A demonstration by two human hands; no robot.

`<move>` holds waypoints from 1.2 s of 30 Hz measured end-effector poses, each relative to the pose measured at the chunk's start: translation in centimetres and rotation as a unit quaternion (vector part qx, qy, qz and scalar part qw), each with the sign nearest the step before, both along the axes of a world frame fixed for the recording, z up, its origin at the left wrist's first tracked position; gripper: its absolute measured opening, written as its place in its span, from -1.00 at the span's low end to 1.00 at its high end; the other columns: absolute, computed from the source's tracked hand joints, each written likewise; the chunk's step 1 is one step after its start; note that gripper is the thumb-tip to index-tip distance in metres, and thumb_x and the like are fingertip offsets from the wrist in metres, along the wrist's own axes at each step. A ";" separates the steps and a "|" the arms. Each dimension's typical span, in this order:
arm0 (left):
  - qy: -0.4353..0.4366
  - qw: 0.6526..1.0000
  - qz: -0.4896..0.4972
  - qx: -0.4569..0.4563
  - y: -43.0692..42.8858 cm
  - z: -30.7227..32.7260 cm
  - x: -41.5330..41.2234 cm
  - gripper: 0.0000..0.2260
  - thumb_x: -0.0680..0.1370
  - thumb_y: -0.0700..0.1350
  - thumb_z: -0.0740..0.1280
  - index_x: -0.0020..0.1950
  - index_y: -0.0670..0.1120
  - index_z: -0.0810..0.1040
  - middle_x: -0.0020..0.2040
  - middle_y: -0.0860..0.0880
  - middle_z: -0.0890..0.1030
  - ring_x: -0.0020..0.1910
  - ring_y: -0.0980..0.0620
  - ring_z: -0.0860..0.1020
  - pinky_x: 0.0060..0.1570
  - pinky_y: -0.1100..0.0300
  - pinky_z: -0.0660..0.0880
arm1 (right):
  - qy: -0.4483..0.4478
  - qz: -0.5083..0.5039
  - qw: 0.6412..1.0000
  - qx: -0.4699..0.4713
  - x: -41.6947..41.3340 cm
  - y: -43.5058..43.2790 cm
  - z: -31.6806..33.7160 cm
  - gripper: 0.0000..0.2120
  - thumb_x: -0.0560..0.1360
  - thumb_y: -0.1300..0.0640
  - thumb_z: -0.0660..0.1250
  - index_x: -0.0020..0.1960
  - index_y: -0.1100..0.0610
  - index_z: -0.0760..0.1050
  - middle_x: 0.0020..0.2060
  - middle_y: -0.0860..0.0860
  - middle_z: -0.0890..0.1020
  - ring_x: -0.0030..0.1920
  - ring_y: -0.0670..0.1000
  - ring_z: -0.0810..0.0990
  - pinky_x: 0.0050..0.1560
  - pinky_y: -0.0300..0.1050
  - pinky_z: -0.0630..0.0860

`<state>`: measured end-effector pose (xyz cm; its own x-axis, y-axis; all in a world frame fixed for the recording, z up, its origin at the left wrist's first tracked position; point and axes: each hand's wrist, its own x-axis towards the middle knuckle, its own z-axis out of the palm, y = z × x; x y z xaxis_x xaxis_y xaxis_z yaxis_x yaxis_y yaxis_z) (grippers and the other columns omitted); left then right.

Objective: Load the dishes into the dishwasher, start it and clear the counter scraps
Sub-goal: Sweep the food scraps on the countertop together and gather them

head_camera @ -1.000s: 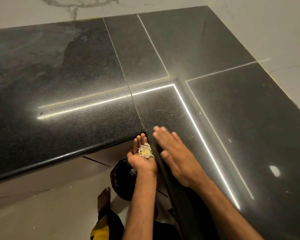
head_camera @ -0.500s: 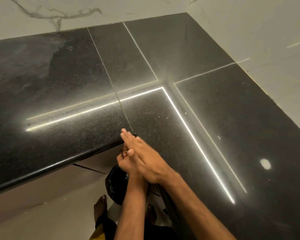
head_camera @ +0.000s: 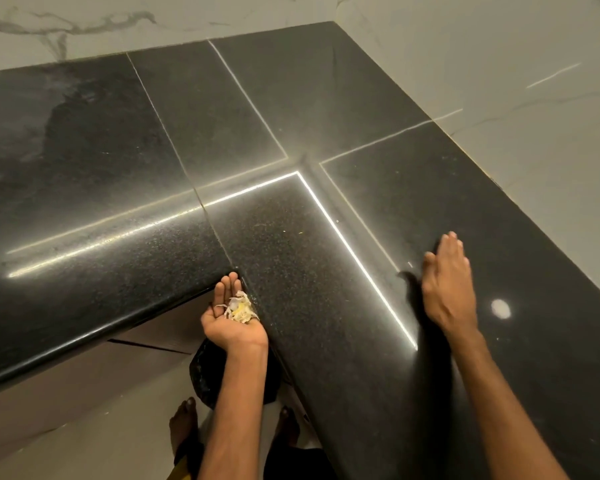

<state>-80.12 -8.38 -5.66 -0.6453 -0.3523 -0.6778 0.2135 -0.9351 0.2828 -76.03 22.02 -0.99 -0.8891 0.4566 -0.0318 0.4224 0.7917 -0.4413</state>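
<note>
My left hand (head_camera: pixel 230 315) is cupped palm up just below the inner corner edge of the black granite counter (head_camera: pixel 309 271). A small heap of pale yellow and white food scraps (head_camera: pixel 239 307) lies in its palm. My right hand (head_camera: pixel 447 285) lies flat, fingers straight, on the right run of the counter, well to the right of the bright light strip reflected there. A few tiny crumbs (head_camera: pixel 300 232) speckle the counter near the corner. No dishes or dishwasher are in view.
A black bin bag (head_camera: pixel 205 372) sits on the floor under my left forearm, between my bare feet (head_camera: pixel 182 424). The L-shaped counter meets marble walls (head_camera: pixel 499 64) at back and right. Cabinet fronts (head_camera: pixel 66 382) run under the counter edge.
My right hand has left the counter corner, where it swept over my left palm, and moved far right onto the right run. My left palm with the scraps is uncovered again.
</note>
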 end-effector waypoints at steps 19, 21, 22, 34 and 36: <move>0.029 0.995 -0.046 0.088 -0.4 1.1 0.7 -0.50 0.64 -0.07 -0.04 -0.25 -0.14 0.63 -0.14 -0.13 0.71 -0.18 -0.07 0.71 0.04 0.05 0.52 | -0.003 0.513 0.831 -0.215 -2.4 -21.5 0.3 -0.49 0.70 0.00 -0.01 0.60 0.18 0.12 0.59 0.01 0.12 0.59 -0.13 0.02 0.59 -0.02 0.00; 0.020 0.996 -0.023 0.085 -0.3 1.0 0.5 -0.42 0.64 -0.11 -0.04 -0.39 -0.17 0.65 -0.20 -0.14 0.68 -0.22 -0.07 0.70 0.02 0.08 0.57 | 0.040 0.437 0.830 -0.343 -2.4 -21.6 0.8 -0.50 0.69 0.02 -0.02 0.58 0.19 0.16 0.58 0.02 0.18 0.58 -0.08 0.11 0.57 0.10 0.10; 0.013 0.997 -0.014 0.076 -0.3 1.1 0.4 -0.38 0.65 -0.12 -0.05 -0.43 -0.19 0.65 -0.24 -0.15 0.68 -0.26 -0.06 0.70 -0.07 0.12 0.60 | 0.076 0.385 0.834 -0.387 -2.4 -21.3 0.9 -0.51 0.70 0.03 -0.03 0.58 0.20 0.18 0.57 0.02 0.21 0.58 -0.05 0.13 0.57 0.13 0.12; 0.002 0.995 0.005 0.096 -0.6 1.5 -0.2 -0.36 0.66 -0.13 -0.05 -0.49 -0.24 0.59 -0.37 -0.16 0.65 -0.40 -0.08 0.67 -0.26 0.11 0.57 | 0.029 0.368 0.886 -0.280 -3.9 -21.1 0.3 -0.49 0.70 -0.05 -0.03 0.54 0.19 0.28 0.51 0.04 0.34 0.52 -0.07 0.29 0.54 0.02 0.20; 0.002 0.995 0.000 0.098 -0.7 1.5 -0.2 -0.37 0.66 -0.14 -0.06 -0.48 -0.24 0.59 -0.36 -0.16 0.66 -0.36 -0.09 0.68 -0.21 0.09 0.57 | 0.066 0.304 0.869 -0.384 -2.2 -20.5 0.6 -0.53 0.71 0.01 0.01 0.50 0.24 0.32 0.48 0.07 0.39 0.50 -0.03 0.34 0.52 0.08 0.26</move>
<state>-80.30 -9.06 -4.15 -0.6477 -0.2134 -0.7314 0.2134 -0.9724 0.0947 -78.18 1.51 -0.42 -0.9777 -0.2101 0.0012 -0.0659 0.3010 -0.9514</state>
